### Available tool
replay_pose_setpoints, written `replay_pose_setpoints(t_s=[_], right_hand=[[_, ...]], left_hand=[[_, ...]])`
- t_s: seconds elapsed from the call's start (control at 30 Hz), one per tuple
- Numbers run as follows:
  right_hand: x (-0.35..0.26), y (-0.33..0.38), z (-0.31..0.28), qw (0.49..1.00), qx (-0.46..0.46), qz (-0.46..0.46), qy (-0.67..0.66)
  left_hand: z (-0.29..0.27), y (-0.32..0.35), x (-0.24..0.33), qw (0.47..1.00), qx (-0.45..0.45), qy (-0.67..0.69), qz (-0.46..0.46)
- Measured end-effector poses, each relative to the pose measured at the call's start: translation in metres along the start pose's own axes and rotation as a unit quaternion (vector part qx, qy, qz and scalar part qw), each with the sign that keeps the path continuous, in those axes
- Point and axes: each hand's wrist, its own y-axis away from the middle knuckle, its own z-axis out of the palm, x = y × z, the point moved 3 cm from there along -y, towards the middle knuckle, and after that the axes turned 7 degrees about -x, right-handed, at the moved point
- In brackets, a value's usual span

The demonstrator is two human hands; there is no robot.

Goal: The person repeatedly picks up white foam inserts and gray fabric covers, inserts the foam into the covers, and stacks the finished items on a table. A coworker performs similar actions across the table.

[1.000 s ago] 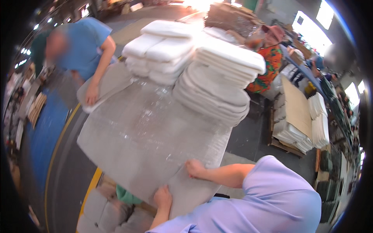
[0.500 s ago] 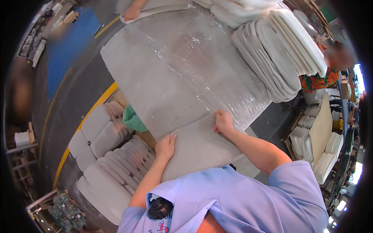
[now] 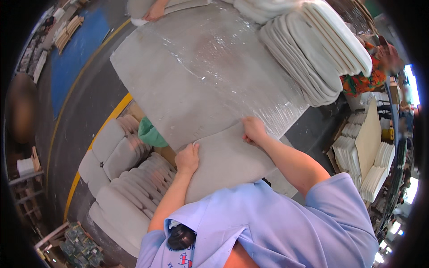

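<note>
A grey padded mat lies across the near end of a worktable covered in shiny clear film, its near part against my body. My left hand closes on the mat's left edge, thumb laid along the top. At its far right corner, my right hand pinches the edge with curled fingers. The mat's underside is hidden. Beyond the far left edge, another person's hand rests on a similar grey piece.
Folded grey mats and white pads are piled at the table's far right. Left of the table stand stacked grey cushions and a green bag. A person in a patterned orange top is behind the piles. White pads stand at right.
My hands and the mat's far edge have shifted slightly away from my body, with the same grip. The whole view has also moved a little.
</note>
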Motion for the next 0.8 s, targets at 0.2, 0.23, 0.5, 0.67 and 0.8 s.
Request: replay_pose_setpoints(t_s=[0.2,0.23,0.5,0.67,0.8], right_hand=[[-0.001,0.033,-0.056,0.977,0.026,-0.205,-0.046],[0.005,0.048,-0.077,0.968,0.066,-0.241,-0.009],[0.123,0.152,-0.091,0.974,0.032,-0.006,-0.225],[0.122,0.155,-0.064,0.912,-0.026,-0.086,-0.400],[0.033,0.172,-0.111,0.862,0.028,-0.277,-0.423]], left_hand=[[-0.019,0.020,-0.023,0.993,0.062,0.086,0.049],[-0.026,0.031,-0.037,0.991,0.061,0.116,0.020],[-0.012,0.126,-0.076,0.767,-0.163,0.563,-0.262],[-0.044,0.122,-0.022,0.737,-0.209,0.631,-0.126],[-0.034,0.107,0.010,0.740,-0.033,0.672,-0.004]])
